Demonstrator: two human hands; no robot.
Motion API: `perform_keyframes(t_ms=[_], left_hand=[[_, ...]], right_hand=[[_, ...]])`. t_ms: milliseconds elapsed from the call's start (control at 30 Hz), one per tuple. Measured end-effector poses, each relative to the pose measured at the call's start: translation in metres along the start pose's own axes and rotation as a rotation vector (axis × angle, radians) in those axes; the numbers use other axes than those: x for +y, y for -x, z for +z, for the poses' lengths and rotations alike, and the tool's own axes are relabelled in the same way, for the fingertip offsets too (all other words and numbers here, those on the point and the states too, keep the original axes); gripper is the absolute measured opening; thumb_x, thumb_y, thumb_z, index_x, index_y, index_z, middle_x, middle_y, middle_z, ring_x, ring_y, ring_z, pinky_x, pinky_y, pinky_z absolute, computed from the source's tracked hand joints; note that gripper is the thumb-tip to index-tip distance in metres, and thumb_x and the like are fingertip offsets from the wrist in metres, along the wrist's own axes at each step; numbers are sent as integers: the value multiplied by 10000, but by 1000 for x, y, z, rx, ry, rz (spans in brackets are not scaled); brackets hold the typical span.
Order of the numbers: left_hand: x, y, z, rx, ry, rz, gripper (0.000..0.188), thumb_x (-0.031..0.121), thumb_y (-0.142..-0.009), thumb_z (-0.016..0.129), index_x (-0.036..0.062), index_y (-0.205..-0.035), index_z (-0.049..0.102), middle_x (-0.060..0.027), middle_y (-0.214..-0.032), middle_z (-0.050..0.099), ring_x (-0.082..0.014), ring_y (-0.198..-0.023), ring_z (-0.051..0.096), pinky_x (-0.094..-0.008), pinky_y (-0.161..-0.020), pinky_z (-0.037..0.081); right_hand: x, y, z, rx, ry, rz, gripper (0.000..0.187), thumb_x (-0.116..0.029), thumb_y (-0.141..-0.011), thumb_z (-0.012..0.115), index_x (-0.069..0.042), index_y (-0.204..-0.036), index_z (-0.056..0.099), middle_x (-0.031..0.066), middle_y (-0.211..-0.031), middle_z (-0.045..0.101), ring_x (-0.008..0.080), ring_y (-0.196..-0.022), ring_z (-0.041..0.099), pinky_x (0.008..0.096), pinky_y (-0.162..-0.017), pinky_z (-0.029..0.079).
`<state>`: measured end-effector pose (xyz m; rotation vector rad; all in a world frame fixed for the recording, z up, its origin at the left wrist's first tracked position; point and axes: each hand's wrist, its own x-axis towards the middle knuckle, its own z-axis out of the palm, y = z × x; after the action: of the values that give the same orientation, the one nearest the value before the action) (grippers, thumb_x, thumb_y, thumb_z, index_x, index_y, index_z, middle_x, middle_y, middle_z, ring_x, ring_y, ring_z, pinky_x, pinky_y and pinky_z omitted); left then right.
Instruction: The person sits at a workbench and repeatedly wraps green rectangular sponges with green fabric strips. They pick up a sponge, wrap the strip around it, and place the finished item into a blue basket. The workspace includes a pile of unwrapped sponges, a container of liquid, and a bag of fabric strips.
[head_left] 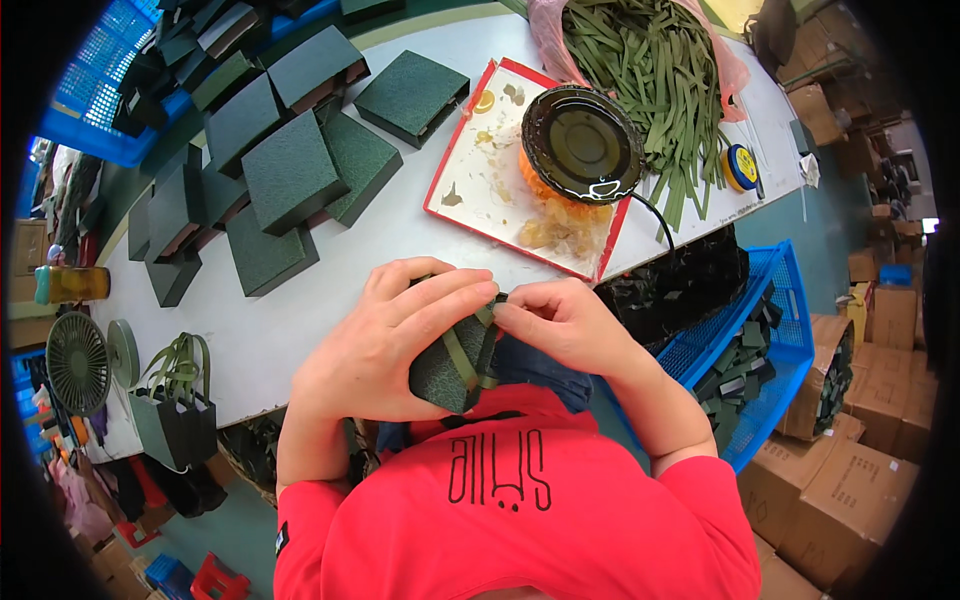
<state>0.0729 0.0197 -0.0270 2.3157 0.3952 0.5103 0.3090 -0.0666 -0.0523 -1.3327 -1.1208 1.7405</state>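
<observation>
My left hand (375,335) is wrapped over a small dark green box (436,378) with a textured surface, held tilted in front of my chest. An olive-green ribbon (461,355) runs across the box's side. At the upper right corner of the box, my right hand (562,318) has thumb and forefinger pinched together. Whatever lies between those fingertips is too small and hidden to name. Beyond my hands a black round dish of dark glossy liquid (583,145) stands on a stained white board with a red edge (480,190).
Several dark green boxes (290,170) are piled at the left of the white table (250,345). Olive ribbons (650,80) spill from a pink bag at the far right, near a yellow-and-blue round tin (741,167). A blue crate (790,330) stands right; a fan (78,363) left.
</observation>
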Motion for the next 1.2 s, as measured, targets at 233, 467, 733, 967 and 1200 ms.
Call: perform_keyframes(t_ms=[233,467,733,967,1200], left_hand=[[-4,0,6,12,-81,3,934,241,-564,914,38,-1393,533,-141,-1421,576,-386,-1256,524,-483,-1052,442],[-6,2,6,118,-95,-40,920,210,-570,865,102,-1423,537,-91,-1426,565,-348,-1238,518,-483,-1033,409],[-3,-5,10,139,-51,-13,938,202,-553,871,79,-1418,530,-120,-1431,558,-362,-1238,517,-482,-1054,406],[-3,17,-1,127,-98,-117,943,256,-567,864,101,-1435,531,-107,-1431,550,-369,-1251,505,-492,-1073,377],[8,70,-39,425,-346,-293,926,260,-594,932,70,-1414,545,-165,-1485,493,-397,-1311,473,-492,-1103,381]], right_hand=[[-6,-1,7,140,15,-20,255,-216,-994,670,35,-958,696,27,-788,686,38,-706,603,246,-609,465],[1,26,15,330,431,-280,224,-211,-960,703,7,-913,708,116,-745,610,210,-655,612,335,-603,469],[12,20,25,413,181,-348,206,-158,-996,656,17,-886,650,73,-761,601,132,-652,552,288,-589,438],[7,34,-32,943,-172,-602,136,-129,-1043,608,-12,-1026,677,-11,-896,607,32,-645,437,191,-548,332],[46,48,-78,1067,-217,-741,166,-65,-1029,614,29,-1165,635,52,-972,641,37,-611,388,193,-524,305]])
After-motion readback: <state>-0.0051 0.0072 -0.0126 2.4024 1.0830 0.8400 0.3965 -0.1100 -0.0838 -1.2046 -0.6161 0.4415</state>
